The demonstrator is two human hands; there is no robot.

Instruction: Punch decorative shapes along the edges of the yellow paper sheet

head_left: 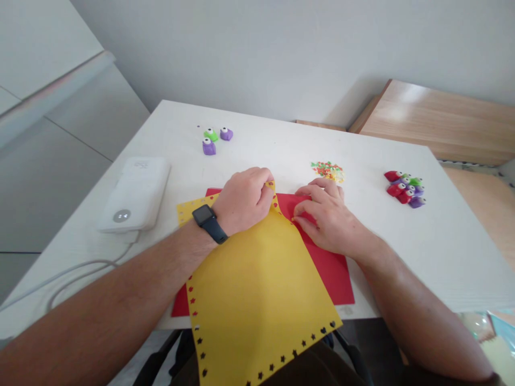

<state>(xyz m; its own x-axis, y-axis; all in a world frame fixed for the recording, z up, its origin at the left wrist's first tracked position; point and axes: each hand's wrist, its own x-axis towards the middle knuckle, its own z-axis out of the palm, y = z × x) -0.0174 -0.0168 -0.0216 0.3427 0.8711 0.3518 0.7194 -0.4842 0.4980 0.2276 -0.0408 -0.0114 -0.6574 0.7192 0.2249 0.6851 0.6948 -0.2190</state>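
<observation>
A yellow paper sheet (257,289) with small shapes punched along its edges lies over a red sheet (330,265) on the white table (281,145). My left hand (243,199), with a dark watch on the wrist, is closed on the yellow sheet's far corner, pinching it. My right hand (325,217) rests on the red sheet beside that corner, fingers curled and pressed together; what they hold is hidden.
Three small green and purple craft punches (215,139) stand at the far left. Several red, purple and green punches (404,188) cluster at the right. A heap of confetti cut-outs (328,170) lies ahead. A white power bank (137,193) with cable sits left. Wooden furniture (438,118) stands behind.
</observation>
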